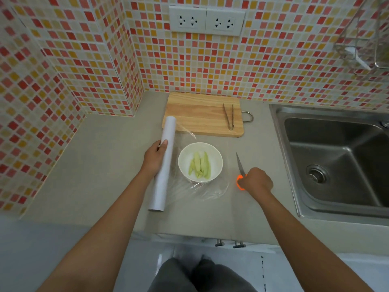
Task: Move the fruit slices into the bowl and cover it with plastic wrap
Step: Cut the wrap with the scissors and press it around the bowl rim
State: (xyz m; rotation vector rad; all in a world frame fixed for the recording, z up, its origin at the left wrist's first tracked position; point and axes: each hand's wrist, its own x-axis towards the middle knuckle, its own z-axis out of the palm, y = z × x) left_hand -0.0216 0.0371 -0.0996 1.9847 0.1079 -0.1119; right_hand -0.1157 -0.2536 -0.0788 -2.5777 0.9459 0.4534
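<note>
On counter, left hand (154, 159) grips wrap roll (163, 163) beside bowl (216, 165) w/ slices (200, 165); right hand (255, 181) clutches scissors (240, 166).

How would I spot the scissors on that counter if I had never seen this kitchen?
Start at the steel sink on the right and move left onto the grey counter. Just right of the white bowl of green fruit slices lie the scissors, under the right hand. Their bright orange handle and closed blades pointing toward the wall set them apart from the all-metal tongs on the cutting board.
</note>
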